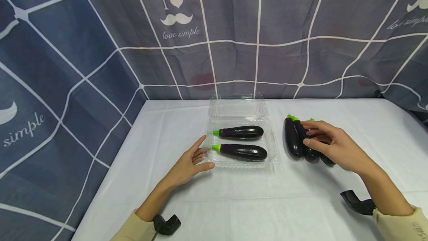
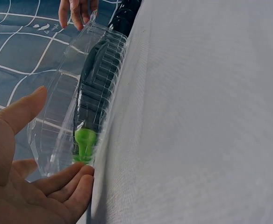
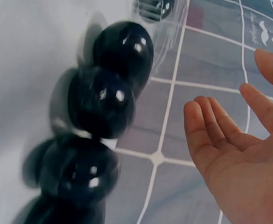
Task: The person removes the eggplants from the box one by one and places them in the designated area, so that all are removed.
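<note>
Two dark eggplants, an upper one [image 1: 241, 132] and a lower one [image 1: 241, 152], lie lengthwise in a clear plastic clamshell box [image 1: 272, 148] whose lid [image 1: 238, 108] is folded back. My left hand [image 1: 190, 164] rests at the box's left edge, thumb and fingers spread, fingertips beside the green stem [image 2: 85, 140] in the left wrist view. To the right of the box, several more eggplants [image 1: 293, 138] lie side by side. Over these hovers my right hand [image 1: 331, 144], fingers loosely bent with nothing between them; it partly hides the eggplants in the head view.
A white cloth [image 1: 220, 203] covers the table. Behind and at the left hangs a grey-blue curtain [image 1: 230, 62] with white lines. Black wrist mounts [image 1: 167, 224] show below both hands.
</note>
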Demonstrator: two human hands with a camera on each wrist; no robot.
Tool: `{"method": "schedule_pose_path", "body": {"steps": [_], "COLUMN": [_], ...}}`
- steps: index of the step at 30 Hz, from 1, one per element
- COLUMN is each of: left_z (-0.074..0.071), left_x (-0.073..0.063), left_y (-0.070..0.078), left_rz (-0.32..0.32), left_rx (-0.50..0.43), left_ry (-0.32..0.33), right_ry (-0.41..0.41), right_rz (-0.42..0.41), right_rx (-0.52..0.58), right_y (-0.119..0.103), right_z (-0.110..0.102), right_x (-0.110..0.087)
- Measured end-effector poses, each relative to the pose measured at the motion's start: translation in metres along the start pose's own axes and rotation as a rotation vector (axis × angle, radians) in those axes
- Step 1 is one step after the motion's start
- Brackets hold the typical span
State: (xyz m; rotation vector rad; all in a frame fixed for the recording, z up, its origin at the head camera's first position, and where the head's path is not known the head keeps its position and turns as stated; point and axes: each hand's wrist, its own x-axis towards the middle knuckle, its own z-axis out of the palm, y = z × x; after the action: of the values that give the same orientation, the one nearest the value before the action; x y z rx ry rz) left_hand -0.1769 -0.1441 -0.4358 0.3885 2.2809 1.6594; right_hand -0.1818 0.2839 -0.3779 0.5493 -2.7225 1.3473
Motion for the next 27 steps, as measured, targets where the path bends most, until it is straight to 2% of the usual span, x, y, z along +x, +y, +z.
{"method": "schedule_pose_path", "body": {"steps": [9, 20, 27], "left_z": [0.001, 0.001, 0.0], "left_x": [0.001, 0.0, 0.0], "left_y": [0.001, 0.0, 0.0], "left_rz": [0.001, 0.011, 0.012], "left_rx": [0.004, 0.0, 0.003], "left_ry": [0.001, -0.001, 0.004], "right_ry": [-0.063, -0.119, -0.153], "right_rz": [-0.059, -0.116, -0.189], "right_rx": [-0.001, 0.091, 0.121], "right_y": [-0.008, -0.014, -0.022], "right_z": [0.022, 0.042, 0.061], "right_x": [0.009, 0.021, 0.027]}}
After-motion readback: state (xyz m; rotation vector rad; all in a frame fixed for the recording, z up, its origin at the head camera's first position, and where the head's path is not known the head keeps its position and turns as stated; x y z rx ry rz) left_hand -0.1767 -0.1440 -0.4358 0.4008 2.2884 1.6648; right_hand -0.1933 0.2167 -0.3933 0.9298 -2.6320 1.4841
